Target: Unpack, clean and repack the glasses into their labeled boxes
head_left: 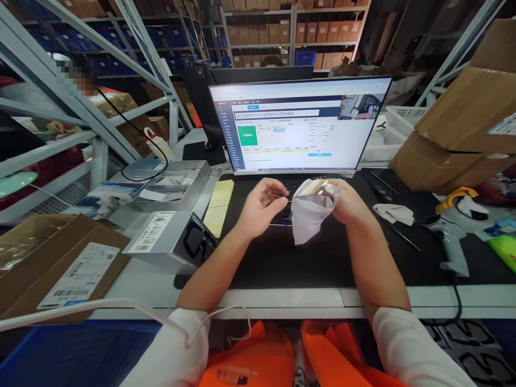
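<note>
Now R hand (351,203) grip clenched on silvery-white pouch (308,215), over laptop (298,123) keyboard. L hand (261,207) just beside, fingers curled; can't tell if grip holds anything.

Pouch (311,209) in my hands: glossy silver foil top, matt white below. Mat (322,258) matt black. Box (463,129), right of frame: plain brown cardboard.

screen (298,123) text is way too tiny to read, the bag (310,212) covers most of the right hand (350,201) fingers and the keyboard (292,185), and the cardboard box (463,123) runs off the right edge
</note>
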